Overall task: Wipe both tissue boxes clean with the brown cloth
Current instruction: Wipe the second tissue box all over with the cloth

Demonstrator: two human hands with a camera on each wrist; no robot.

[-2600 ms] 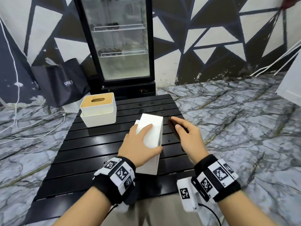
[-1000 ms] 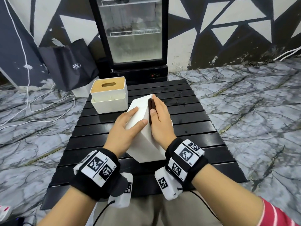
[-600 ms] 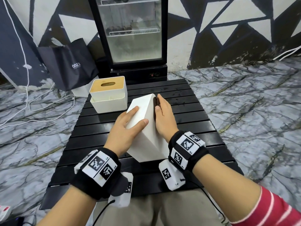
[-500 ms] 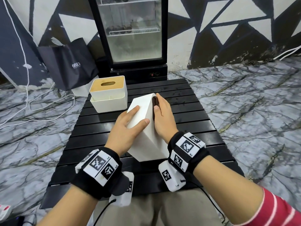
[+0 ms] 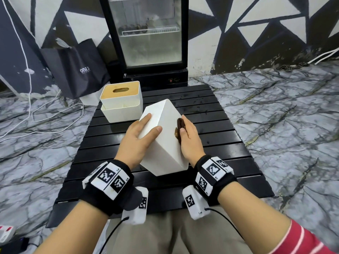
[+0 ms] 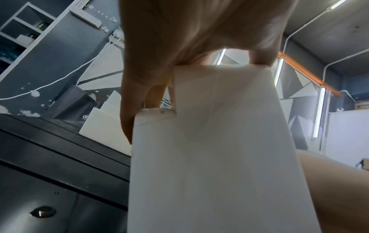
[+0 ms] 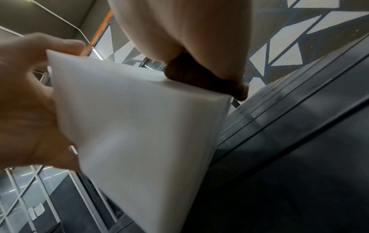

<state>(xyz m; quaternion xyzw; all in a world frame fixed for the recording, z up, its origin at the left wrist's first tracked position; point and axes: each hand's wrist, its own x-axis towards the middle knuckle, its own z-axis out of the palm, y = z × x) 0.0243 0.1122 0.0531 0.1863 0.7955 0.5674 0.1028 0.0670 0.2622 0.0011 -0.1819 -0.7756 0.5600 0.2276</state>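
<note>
Holding the tilted white tissue box [image 5: 166,136] in the left hand [image 5: 138,142], thumb on top, fingers on its left face. Pressing the brown cloth [image 5: 179,130] flat against the box's right face with the right hand [image 5: 190,142], fingers straight. Resting low on the black slatted tabletop [image 5: 211,129]; second tissue box with wooden lid [image 5: 121,101] standing apart at far left.

Since 2.6 s ago the right hand [image 5: 189,138] has moved off the desk [image 5: 229,136] slats and now presses the brown cloth [image 5: 179,130] flat against the right face of the white tissue box [image 5: 166,136]. Over the last second the cloth slid from the box's far top end back toward the middle of that face. The box is tipped more to its left.
</note>
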